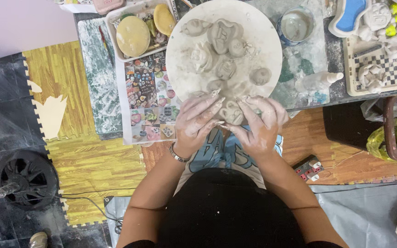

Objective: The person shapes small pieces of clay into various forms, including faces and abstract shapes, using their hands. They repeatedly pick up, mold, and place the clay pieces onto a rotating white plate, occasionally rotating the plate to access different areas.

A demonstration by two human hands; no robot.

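Note:
My left hand (197, 120) and my right hand (259, 124), both smeared with grey clay, close together around a small grey clay piece (230, 113) at the near edge of a round white board (180, 55). Fingertips of both hands press on the piece. Several other small clay figures (224, 39) lie on the board beyond it. A bracelet is on my left wrist.
A tray with yellow sponges (134, 34) lies left of the board, with a printed picture sheet (150, 101) below it. A water bowl (296, 25), a white squeeze bottle (320, 80) and a checked tray of clay figures (382, 69) are to the right. A black fan (24, 177) stands on the floor.

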